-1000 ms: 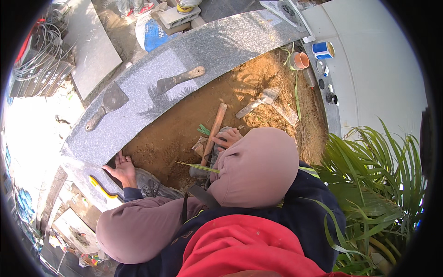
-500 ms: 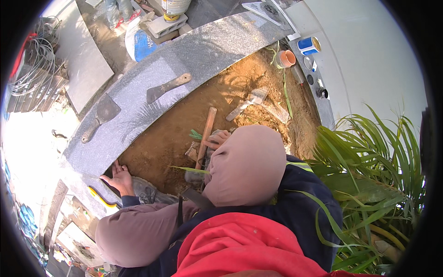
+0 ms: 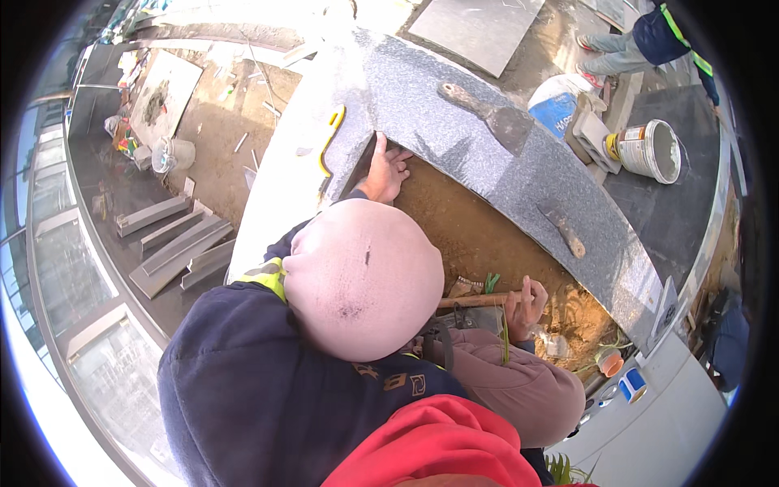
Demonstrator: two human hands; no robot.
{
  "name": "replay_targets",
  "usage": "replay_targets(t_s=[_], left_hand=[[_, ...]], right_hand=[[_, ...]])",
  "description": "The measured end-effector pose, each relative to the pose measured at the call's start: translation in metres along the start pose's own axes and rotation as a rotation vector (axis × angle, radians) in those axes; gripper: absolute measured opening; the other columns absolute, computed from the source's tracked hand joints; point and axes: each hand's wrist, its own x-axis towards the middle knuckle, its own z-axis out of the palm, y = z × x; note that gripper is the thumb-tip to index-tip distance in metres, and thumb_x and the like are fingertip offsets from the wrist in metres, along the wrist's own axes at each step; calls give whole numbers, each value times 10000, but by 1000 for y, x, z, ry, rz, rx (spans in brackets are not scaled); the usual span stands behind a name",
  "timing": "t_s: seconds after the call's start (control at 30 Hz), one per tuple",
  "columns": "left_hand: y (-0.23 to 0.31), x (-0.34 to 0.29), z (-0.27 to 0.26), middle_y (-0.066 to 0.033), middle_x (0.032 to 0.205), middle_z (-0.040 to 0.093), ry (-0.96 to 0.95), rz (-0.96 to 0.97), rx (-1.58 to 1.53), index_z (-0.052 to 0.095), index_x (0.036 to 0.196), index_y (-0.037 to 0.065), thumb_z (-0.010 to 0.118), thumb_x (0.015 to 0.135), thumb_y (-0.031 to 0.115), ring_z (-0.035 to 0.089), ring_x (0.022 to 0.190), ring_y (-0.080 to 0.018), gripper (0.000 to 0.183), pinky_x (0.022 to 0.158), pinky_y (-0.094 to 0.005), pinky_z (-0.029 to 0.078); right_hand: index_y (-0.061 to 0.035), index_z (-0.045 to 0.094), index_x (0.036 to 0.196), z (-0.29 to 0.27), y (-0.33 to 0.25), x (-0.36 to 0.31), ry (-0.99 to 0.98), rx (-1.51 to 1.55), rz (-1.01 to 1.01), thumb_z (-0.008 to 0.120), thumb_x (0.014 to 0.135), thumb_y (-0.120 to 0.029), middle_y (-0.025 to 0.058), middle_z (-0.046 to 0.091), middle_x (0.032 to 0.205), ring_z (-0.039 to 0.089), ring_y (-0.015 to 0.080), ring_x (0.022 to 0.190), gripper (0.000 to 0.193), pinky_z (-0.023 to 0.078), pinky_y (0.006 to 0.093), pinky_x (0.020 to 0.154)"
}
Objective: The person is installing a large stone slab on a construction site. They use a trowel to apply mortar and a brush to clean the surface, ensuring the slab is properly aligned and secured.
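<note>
My left hand point(image 3: 386, 173) is at the inner corner of a speckled grey stone slab point(image 3: 479, 174), its fingers spread and their tips against the slab's edge. No object shows in it. Over the brown soil point(image 3: 454, 215) below the slab, my right hand point(image 3: 527, 308) has its fingers raised and apart. Beside it a wooden handle point(image 3: 479, 300) lies across the soil, its end next to the palm; its other end is hidden behind my knee. On the slab rest a broad-bladed scraper point(image 3: 505, 123), a second scraper point(image 3: 561, 229) and a yellow-and-black curved tool point(image 3: 331, 144).
Beyond the slab stand a white bucket point(image 3: 649, 154), concrete blocks point(image 3: 591, 134), a blue-and-white sack point(image 3: 555, 112) and another person point(image 3: 629, 49). An orange pipe end point(image 3: 610, 362) and a blue tin point(image 3: 633, 385) are at the right. Grey profiles point(image 3: 178, 243) lie on the left.
My view has swung to the left, so the slab and hands appear turned. My right hand's fingers have lifted beside the wooden handle; my left hand stays at the slab's corner.
</note>
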Motion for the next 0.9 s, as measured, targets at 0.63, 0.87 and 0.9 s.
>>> replay_targets(t_s=[0.63,0.87,0.9], left_hand=[[-23,1,2,-73,1126,598,63,51,-160,616,1216,64,535,908,725,361,668,-87,734,676,-288,397],[-22,-2,0,-47,1079,587,91,22,-166,622,1207,39,516,940,692,367,682,-91,713,682,-293,398],[-25,0,-1,-46,1076,587,88,13,-168,623,1206,40,518,942,688,368,683,-92,708,682,-293,398]], right_hand=[[-113,542,1391,35,-80,310,-517,-68,-629,700,858,1,193,552,1247,615,340,964,568,538,407,747],[-122,548,1389,71,-108,331,-549,88,-545,705,854,-4,183,533,1259,605,307,898,570,520,399,713],[-119,546,1390,75,-108,330,-541,118,-533,704,855,-1,182,527,1263,602,304,895,570,517,398,710]])
